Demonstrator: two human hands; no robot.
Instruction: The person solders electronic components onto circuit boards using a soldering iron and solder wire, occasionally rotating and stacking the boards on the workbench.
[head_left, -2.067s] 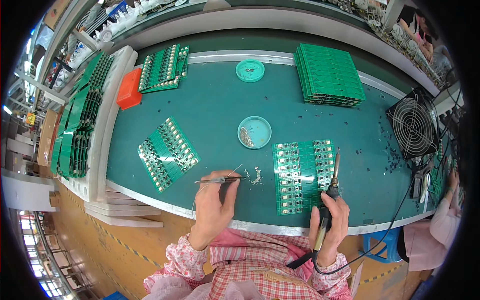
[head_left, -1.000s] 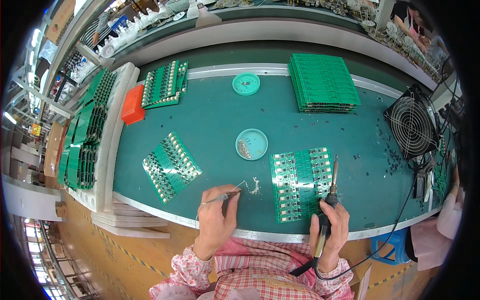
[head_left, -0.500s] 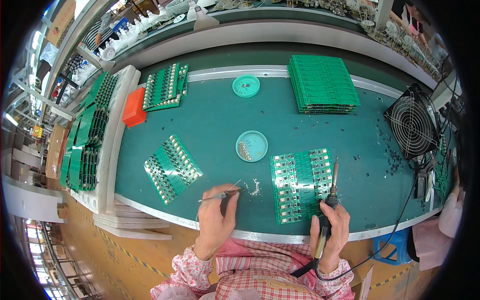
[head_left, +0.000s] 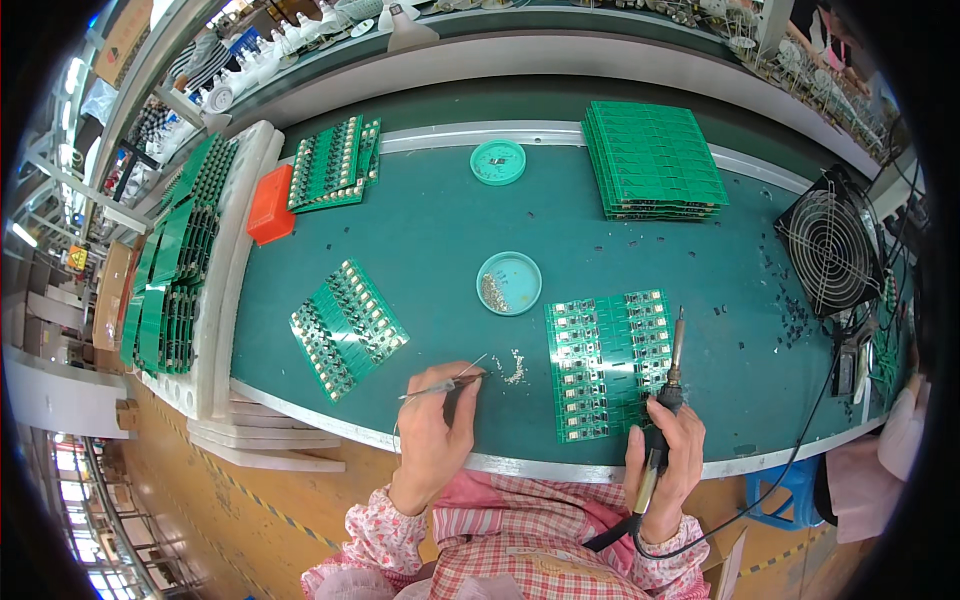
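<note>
My right hand (head_left: 672,455) is closed around a soldering iron (head_left: 676,375). Its metal tip points up and away, beside the right edge of a green circuit board panel (head_left: 615,370). The panel lies flat and carries rows of small parts. My left hand (head_left: 437,425) is closed, pinching a length of solder wire (head_left: 474,368) with a slim clear sleeve on it. A dark thin tip, perhaps tweezers, also shows at the fingers. Just right of those fingertips lies a scatter of tiny pale components (head_left: 514,368). Both hands hover over the near table edge.
A second panel (head_left: 350,325) lies at left. Two round turquoise dishes (head_left: 537,290) hold small parts. Boards are stacked far right (head_left: 655,160), far left (head_left: 335,165) and in a white foam rack (head_left: 245,270). There are a red box (head_left: 268,205), a fan (head_left: 828,245) and the iron's cord (head_left: 790,465).
The view has shifted slightly, so the table things sit a little higher and further right. Both hands keep their grips, with almost no movement.
</note>
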